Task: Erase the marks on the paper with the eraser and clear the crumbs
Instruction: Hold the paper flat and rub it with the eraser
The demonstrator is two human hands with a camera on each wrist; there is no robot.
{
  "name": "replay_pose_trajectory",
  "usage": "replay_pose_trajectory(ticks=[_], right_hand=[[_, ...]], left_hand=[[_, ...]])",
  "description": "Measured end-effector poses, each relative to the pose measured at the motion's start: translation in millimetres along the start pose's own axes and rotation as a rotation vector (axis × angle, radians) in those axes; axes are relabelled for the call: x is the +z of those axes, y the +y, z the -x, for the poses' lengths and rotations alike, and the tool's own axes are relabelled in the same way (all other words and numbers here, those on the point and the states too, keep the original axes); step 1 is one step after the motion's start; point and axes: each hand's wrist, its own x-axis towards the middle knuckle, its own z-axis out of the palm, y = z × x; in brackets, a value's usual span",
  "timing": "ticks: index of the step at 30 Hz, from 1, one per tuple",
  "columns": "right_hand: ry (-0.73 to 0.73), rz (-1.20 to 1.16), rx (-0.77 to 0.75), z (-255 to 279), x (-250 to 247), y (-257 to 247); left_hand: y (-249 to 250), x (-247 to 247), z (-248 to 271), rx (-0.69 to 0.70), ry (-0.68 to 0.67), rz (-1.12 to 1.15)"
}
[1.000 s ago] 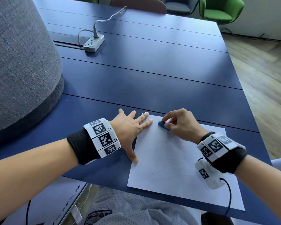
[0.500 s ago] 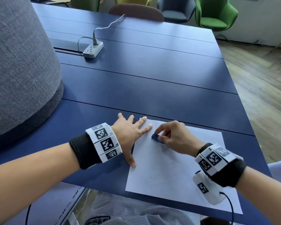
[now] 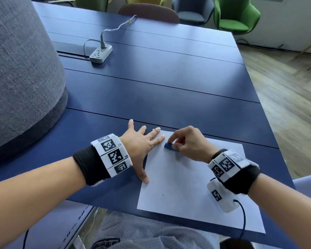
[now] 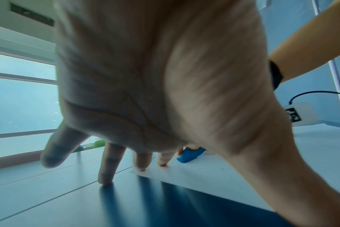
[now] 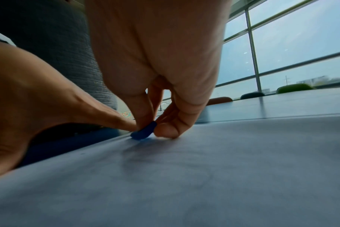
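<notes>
A white sheet of paper (image 3: 188, 178) lies on the blue table (image 3: 160, 83) near its front edge. My right hand (image 3: 187, 143) pinches a small blue eraser (image 3: 170, 146) and presses it on the sheet's far left part; the eraser (image 5: 144, 132) touches the paper (image 5: 204, 176) with one end in the right wrist view. My left hand (image 3: 142, 146) lies flat and spread, fingertips (image 4: 141, 168) and thumb holding the sheet's left edge down. The eraser (image 4: 190, 154) shows just past those fingers. A few dark specks (image 3: 162, 194) dot the paper.
A grey fabric-covered round column (image 3: 20, 69) stands at the table's left. A white power strip (image 3: 101, 54) with its cable lies at the far left of the table. Chairs, one green (image 3: 235, 15), line the far side. Wooden floor lies to the right.
My right hand has slid the eraser back and forth over a short stretch near the left fingertips. The left hand has stayed pressed on the sheet's edge.
</notes>
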Motion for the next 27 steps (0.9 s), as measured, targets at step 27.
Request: replay_pose_trajectory(ticks=[27], right_hand=[[-0.367,0.073,-0.183,31.5,11.9,-18.7]], left_hand=[[-0.2,-0.9,0.1,0.024,-0.027,0.027]])
